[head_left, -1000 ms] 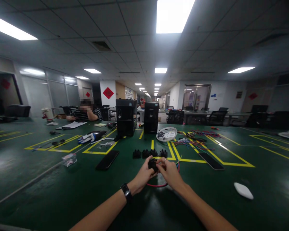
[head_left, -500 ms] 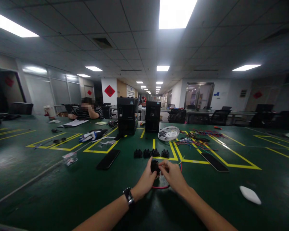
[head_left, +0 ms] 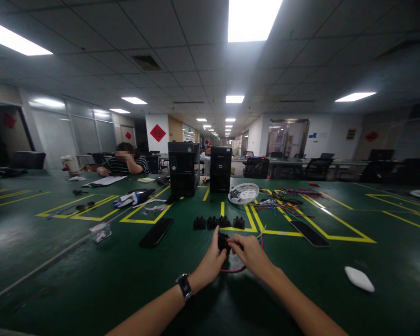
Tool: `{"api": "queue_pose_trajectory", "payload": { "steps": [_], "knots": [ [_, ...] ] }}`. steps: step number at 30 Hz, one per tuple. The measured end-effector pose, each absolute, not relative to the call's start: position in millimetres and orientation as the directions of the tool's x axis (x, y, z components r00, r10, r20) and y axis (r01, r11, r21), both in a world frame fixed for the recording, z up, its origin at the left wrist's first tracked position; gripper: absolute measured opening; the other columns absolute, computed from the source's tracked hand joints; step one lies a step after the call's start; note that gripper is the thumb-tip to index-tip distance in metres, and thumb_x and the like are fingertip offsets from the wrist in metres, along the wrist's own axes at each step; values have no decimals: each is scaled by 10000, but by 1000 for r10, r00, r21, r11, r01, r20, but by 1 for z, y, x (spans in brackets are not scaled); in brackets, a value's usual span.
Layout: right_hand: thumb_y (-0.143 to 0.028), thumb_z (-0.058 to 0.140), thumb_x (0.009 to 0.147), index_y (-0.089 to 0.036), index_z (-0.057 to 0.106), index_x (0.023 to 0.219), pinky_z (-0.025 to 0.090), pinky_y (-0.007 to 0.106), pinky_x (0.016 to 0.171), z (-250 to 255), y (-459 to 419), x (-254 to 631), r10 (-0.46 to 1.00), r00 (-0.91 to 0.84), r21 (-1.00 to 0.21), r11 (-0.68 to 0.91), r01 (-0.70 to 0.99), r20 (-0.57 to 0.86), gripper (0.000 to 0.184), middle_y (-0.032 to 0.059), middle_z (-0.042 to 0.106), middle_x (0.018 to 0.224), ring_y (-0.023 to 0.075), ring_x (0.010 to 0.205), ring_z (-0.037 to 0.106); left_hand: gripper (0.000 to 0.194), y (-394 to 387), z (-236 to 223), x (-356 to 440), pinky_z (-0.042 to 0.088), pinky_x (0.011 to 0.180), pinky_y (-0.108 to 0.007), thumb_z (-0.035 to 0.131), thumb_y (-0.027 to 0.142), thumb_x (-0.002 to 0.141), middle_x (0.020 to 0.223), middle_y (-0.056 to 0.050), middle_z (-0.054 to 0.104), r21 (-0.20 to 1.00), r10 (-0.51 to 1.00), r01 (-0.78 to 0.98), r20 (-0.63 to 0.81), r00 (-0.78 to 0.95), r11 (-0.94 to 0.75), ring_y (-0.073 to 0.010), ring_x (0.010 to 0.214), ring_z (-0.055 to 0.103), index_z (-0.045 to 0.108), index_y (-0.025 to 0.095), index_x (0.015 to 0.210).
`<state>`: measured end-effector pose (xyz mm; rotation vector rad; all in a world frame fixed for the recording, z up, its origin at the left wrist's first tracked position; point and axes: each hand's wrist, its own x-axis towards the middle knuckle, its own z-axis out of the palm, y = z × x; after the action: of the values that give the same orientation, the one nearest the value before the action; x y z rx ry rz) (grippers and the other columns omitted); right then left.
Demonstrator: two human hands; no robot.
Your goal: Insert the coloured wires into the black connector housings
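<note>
My left hand (head_left: 212, 258) is closed around a small black plastic part (head_left: 223, 242) with a knobbly top, held just above the table. The fingertips of my right hand (head_left: 248, 254) are pinched together against that part's right side; what lies between them is too small to make out. Under both hands curves a red wire (head_left: 233, 270), its ends hidden by the fingers. Thin blue and green wires (head_left: 261, 235) stick out beyond my right hand. Just past my hands stand several similar black parts (head_left: 212, 222) in a row.
Two black computer towers (head_left: 183, 169) stand behind a white basket (head_left: 243, 193) and loose coloured wires (head_left: 283, 204). Dark phone-like slabs (head_left: 157, 232) lie left and right. A white rounded object (head_left: 359, 279) rests at right, a clear box (head_left: 100, 232) at left. A person (head_left: 126, 161) sits across the table.
The view has shifted slightly to the right. Both hands keep nearly the same position on the black part, with only small finger movement.
</note>
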<state>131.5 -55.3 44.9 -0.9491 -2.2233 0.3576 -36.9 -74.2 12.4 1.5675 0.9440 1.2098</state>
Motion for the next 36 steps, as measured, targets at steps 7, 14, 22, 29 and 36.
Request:
{"api": "queue_pose_trajectory", "payload": {
  "steps": [7,14,22,29,36],
  "knots": [
    [-264,530,898,-174,685,901,445,247,623,38,-50,130,766,-358,-605,642,471,534,180,11,668,674,152,623,620,668,-69,5,-35,462,901,-324,486,394,894,1349,-140,446,975,950,-18,222,218,-223,-200,1135,526,129,226,1432],
    [-273,543,883,-163,679,824,446,241,597,38,-52,126,774,-391,-712,622,326,498,185,-1,631,620,146,595,597,453,-76,-1,-34,476,695,-276,392,390,926,1075,-72,502,953,937,111,250,243,-283,-111,727,546,202,226,1303],
    [-259,517,898,-174,682,857,462,245,629,34,-54,122,752,-408,-685,650,329,518,190,0,634,634,142,613,603,436,-81,7,-34,493,711,-291,380,452,924,1018,-47,510,952,939,96,265,220,-291,-119,730,562,234,234,1272],
    [-221,560,864,-151,646,896,474,234,639,55,-52,132,735,-512,-705,640,305,446,116,3,661,663,145,645,641,303,-77,17,-35,427,940,-358,423,397,917,1120,-88,512,819,858,269,511,56,-506,-205,1060,524,458,204,1147],
    [-216,543,897,-161,649,887,458,220,660,53,-56,127,734,-361,-637,679,365,576,119,14,684,742,135,691,645,274,-53,46,-34,471,843,-306,412,362,933,994,-51,567,846,823,129,533,-199,-517,-164,934,581,460,213,1158]
  ]
}}
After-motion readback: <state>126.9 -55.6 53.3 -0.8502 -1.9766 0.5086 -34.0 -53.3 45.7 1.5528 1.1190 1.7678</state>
